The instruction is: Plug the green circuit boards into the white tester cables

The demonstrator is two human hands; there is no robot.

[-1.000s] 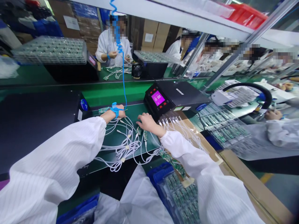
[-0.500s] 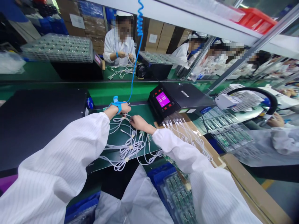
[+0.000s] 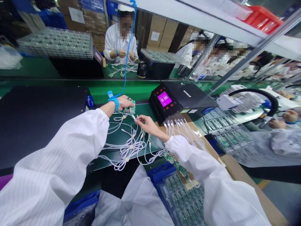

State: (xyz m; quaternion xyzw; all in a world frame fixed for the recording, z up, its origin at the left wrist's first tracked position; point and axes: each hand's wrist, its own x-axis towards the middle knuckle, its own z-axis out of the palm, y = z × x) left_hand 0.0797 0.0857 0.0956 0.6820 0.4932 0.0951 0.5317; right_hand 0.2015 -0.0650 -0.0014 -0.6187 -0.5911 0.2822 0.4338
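Above the bench, my left hand (image 3: pixel 122 102) is closed on a green circuit board (image 3: pixel 130 108) at its left side. A blue wrist strap with a coiled cord circles that wrist. My right hand (image 3: pixel 146 123) pinches the white plug of a cable (image 3: pixel 134 117) just below the board's lower edge; whether plug and board touch I cannot tell. Beneath both hands lies a bundle of white cables (image 3: pixel 131 149), tied in places with pale tape. Small boards hang on some cable ends near my right wrist.
A black tester (image 3: pixel 185 97) with a pink screen stands right of my hands, white cables plugged into its front. Left is a large black box (image 3: pixel 42 122). Trays of boards (image 3: pixel 185 197) sit by my lap. Co-workers sit across the bench and at the right.
My left hand has turned and shifted slightly left and up, bringing the circuit board into view. My right hand has moved a little to the right, and the white plug now shows in its fingers.
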